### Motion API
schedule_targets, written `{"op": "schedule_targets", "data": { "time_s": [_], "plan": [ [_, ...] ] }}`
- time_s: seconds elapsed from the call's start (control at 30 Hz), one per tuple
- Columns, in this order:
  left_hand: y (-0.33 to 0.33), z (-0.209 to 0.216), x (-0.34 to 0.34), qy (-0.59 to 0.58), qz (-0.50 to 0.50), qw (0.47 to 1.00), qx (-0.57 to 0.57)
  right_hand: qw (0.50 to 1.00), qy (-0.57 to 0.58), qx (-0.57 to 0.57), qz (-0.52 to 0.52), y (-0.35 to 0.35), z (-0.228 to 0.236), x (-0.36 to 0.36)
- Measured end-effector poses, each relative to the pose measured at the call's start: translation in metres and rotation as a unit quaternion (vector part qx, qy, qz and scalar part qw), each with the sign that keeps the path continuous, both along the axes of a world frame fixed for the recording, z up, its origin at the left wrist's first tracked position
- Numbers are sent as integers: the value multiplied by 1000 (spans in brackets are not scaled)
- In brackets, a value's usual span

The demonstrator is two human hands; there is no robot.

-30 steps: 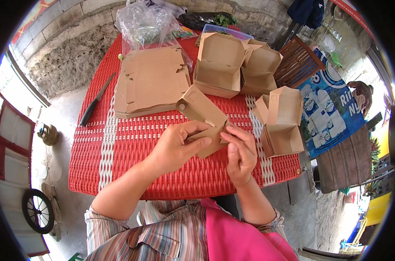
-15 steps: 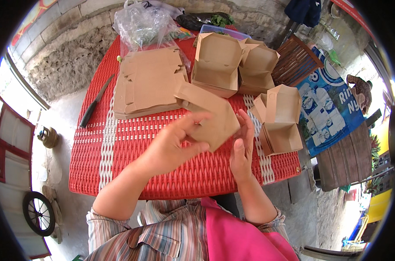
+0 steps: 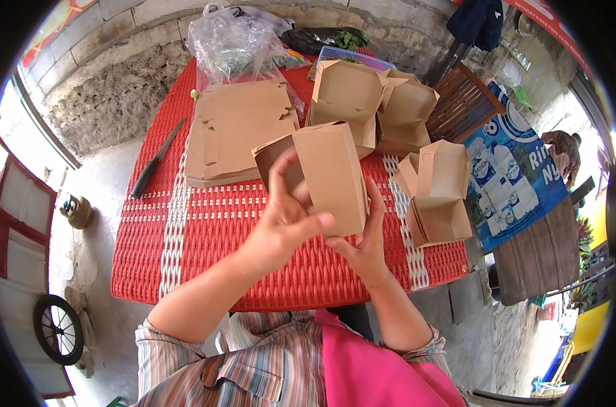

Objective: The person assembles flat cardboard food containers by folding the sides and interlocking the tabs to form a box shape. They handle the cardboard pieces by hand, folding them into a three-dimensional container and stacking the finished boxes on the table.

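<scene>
A brown cardboard box (image 3: 338, 180) is held tilted above the red woven table (image 3: 253, 288). My left hand (image 3: 277, 220) has its fingers in the box's open side, with the thumb against the outer panel, closed on the wall. At the box's lower right edge, my right hand (image 3: 365, 251) grips it between thumb and fingers. Behind it to the left lies a stack of flat cardboard box blanks (image 3: 240, 129). Folded boxes with raised lids stand beyond and to the right: one open box (image 3: 348, 88), another box (image 3: 406, 108) beside it, and a nearer box (image 3: 440, 220).
A black-handled knife (image 3: 152, 166) lies on the table's left. At the back are a clear plastic bag (image 3: 230, 47), a black bag (image 3: 308, 39) with green leaves, and a blue-rimmed container (image 3: 359, 57). A wooden chair (image 3: 467, 102) and blue banner (image 3: 511, 176) stand at the right.
The box has been turned so its broad panel faces up and its open side faces left. My left fingers have moved into the opening, and my right hand has closed on the lower edge.
</scene>
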State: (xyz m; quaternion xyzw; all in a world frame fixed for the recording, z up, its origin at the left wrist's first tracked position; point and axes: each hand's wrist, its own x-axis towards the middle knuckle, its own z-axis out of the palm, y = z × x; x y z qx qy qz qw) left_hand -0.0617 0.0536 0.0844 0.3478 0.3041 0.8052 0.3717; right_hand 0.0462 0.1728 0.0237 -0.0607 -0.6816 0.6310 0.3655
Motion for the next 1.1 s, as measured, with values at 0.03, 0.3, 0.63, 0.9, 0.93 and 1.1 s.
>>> {"op": "schedule_targets", "data": {
  "time_s": [0.03,0.3,0.63,0.9,0.93,1.1],
  "plan": [
    [1,-8,4,35,-8,999,-21,995,28,-90,24,-3,5,-2],
    [-2,-12,-5,32,-24,995,-96,912,-9,377,-158,5,-2,-5],
    [-6,-12,0,197,26,976,-91,889,10,422,-178,1,10,-4],
    [-2,7,-9,144,66,986,-47,889,-27,417,-187,-1,48,-7],
    [0,8,-8,163,88,982,-29,889,-25,418,-186,0,51,-10],
    [9,12,-14,103,186,976,-42,897,-37,409,-162,9,52,-20]
  ]
}}
